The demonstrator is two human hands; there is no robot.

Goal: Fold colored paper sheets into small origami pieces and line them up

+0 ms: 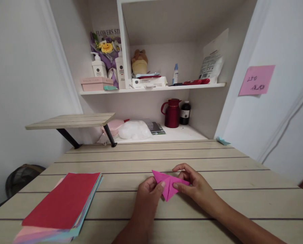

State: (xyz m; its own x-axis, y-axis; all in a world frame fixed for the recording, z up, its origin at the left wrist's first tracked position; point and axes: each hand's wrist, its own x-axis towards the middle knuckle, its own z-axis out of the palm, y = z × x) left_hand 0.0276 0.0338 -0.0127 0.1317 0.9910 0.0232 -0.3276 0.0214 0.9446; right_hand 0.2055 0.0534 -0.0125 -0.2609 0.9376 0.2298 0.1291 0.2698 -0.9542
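Note:
A folded piece of magenta paper [168, 185], shaped like a triangle with flaps, is held just above the wooden table [217, 176] between both hands. My left hand [148, 196] pinches its left side with the thumb on top. My right hand [192, 181] pinches its right side, fingers curled over the upper edge. A stack of coloured paper sheets [65, 203] with a red sheet on top lies to the left of my hands.
A small raised wooden shelf [72, 121] stands at the table's back left. Behind it, white shelving holds a dark red jug [172, 113], a dark bottle [185, 113], pump bottles, boxes and a plush toy. A pink note [257, 80] is stuck on the right wall.

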